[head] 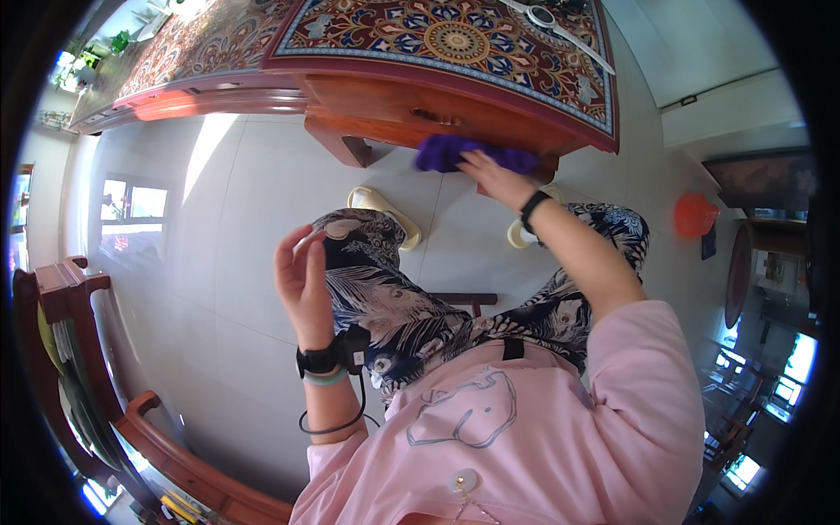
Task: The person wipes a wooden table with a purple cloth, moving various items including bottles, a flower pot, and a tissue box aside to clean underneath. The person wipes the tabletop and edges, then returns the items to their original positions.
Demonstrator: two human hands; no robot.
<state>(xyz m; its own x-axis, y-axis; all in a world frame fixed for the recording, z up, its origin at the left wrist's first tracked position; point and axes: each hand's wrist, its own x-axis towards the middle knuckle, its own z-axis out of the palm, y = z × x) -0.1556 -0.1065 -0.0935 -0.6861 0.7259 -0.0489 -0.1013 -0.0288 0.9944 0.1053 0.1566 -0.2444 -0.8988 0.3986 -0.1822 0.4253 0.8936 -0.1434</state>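
Observation:
My right hand (499, 180) is on a purple cloth (445, 152), which is bunched and slightly blurred. The cloth lies in front of the lower edge of a reddish-brown wooden drawer front (374, 102); whether it touches the wood, I cannot tell. Just above the cloth is the drawer's dark handle (436, 118). My left hand (300, 282) is raised beside my left knee, fingers loosely bent and nothing in it. A black wrist device (341, 351) with a cable sits on that wrist.
A patterned cloth (459, 42) covers the tabletop, where a white long-handled object (545, 18) lies. Wooden seating (197, 469) stands at the lower left. An orange-red object (695, 215) is on the right. Yellow slippers (410, 230) are on the tiled floor (256, 170).

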